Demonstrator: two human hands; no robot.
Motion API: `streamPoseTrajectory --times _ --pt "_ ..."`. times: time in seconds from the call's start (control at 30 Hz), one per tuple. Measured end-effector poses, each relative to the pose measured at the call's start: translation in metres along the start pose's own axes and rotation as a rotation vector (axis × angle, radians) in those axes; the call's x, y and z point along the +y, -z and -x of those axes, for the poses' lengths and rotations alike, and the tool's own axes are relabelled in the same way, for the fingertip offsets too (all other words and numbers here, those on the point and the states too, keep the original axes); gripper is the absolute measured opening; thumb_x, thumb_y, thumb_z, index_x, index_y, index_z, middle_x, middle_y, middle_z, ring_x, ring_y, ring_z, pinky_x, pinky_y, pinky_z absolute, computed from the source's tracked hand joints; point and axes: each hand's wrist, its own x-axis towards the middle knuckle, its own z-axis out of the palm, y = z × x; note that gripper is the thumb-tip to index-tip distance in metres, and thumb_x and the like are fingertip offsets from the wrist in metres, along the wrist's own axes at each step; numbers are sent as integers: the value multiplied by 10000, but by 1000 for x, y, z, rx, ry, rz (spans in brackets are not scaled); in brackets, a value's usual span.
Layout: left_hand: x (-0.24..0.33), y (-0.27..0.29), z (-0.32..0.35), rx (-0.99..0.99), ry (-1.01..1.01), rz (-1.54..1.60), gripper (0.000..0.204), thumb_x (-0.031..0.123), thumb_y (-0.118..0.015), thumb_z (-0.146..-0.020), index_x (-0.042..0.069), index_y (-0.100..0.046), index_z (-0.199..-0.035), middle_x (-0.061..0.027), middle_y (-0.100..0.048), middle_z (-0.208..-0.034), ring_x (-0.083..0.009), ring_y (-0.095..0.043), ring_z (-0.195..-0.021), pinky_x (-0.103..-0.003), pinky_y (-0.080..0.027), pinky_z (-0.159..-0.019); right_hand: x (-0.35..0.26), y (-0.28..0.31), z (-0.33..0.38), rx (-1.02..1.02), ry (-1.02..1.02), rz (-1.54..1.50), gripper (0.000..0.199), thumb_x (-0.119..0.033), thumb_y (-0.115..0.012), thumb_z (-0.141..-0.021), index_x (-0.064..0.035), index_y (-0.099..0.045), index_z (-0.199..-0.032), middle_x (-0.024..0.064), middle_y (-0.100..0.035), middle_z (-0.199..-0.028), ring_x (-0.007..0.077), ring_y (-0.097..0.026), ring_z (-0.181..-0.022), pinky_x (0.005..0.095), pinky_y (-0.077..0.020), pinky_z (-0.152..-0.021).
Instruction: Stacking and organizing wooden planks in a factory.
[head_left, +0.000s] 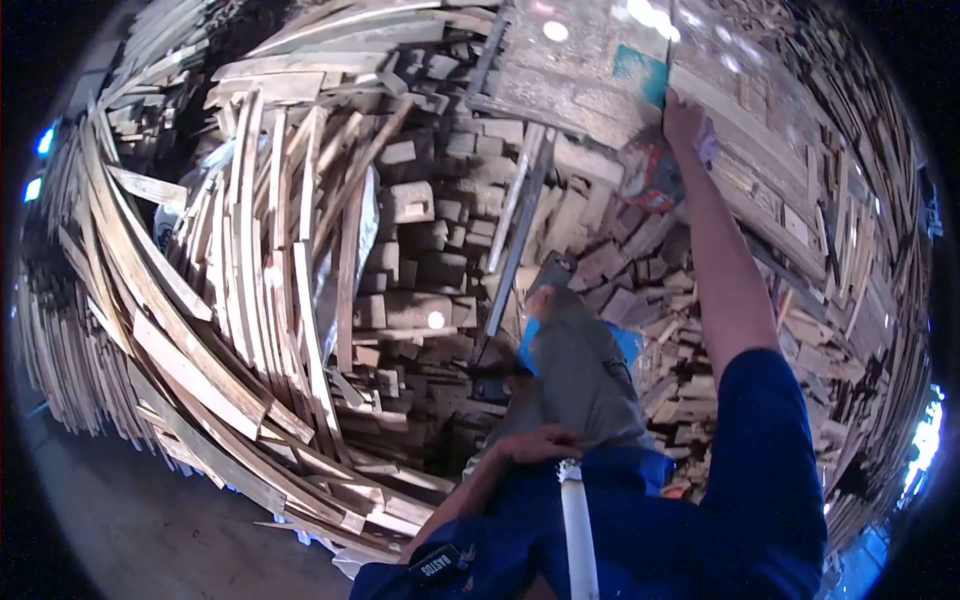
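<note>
Reaching up toward one o'clock, the right hand (683,118) lies against the lower edge of a large weathered grey wooden panel with a teal patch (590,60), which leans on the wood heap at twelve o'clock. Its fingers press onto the panel's edge near the teal patch; whether they curl round it cannot be told. Just below that hand, at about one o'clock, hangs a crumpled red-and-grey printed bag (650,175), touching the heap.

Nearer the body, at six o'clock, the left hand (540,445) rests on the person's grey-trousered raised knee (580,375), fingers bent loosely and holding nothing. A white cord or strap (578,530) runs down from just beside that hand over the blue shirt.

Around the knee, short chopped wooden blocks (420,250) are stacked from the centre out to three o'clock. A long thin grey wooden batten (515,240) slants through them from twelve toward six. From nine to seven o'clock, long pale wooden slats (200,330) lean in a fanned bundle, above a bare grey concrete floor (130,520) at eight o'clock.
</note>
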Motion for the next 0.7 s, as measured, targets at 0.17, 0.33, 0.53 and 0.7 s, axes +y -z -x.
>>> streamPoseTrajectory --times 0.17,0.33,0.53,0.7 --pt "41 36 -10 110 -226 132 448 390 -647 -952 22 -634 -1207 -72 -650 -1128 -149 -549 -1071 -354 -429 -974 -26 22 -15 54 125 -57 708 -675 -512 -881 -3 -720 -966 290 -674 -992 427 -648 -991 514 -483 -894" --pt "79 109 -39 6 -109 -60 485 416 -616 -965 18 -614 -1241 -102 -657 -1165 -184 -582 -1053 -367 -451 -960 -52 59 -1 -64 67 -39 630 -653 -511 -900 -92 -717 -1100 213 -701 -1021 401 -647 -1027 493 -484 -892" --pt "159 203 -2 586 -203 -275 571 458 -604 -936 -3 -585 -1273 -177 -613 -1259 -288 -602 -1122 -388 -480 -972 -48 74 19 -150 125 -141 525 -564 -559 -925 -66 -717 -968 200 -700 -917 368 -671 -867 471 -483 -776" --pt "222 244 109 870 -638 136 624 522 -640 -915 17 -584 -1278 -148 -612 -1256 -276 -610 -1115 -411 -504 -956 -50 81 33 -281 109 -164 466 -472 -581 -950 -28 -679 -848 225 -667 -813 381 -651 -774 483 -463 -698"
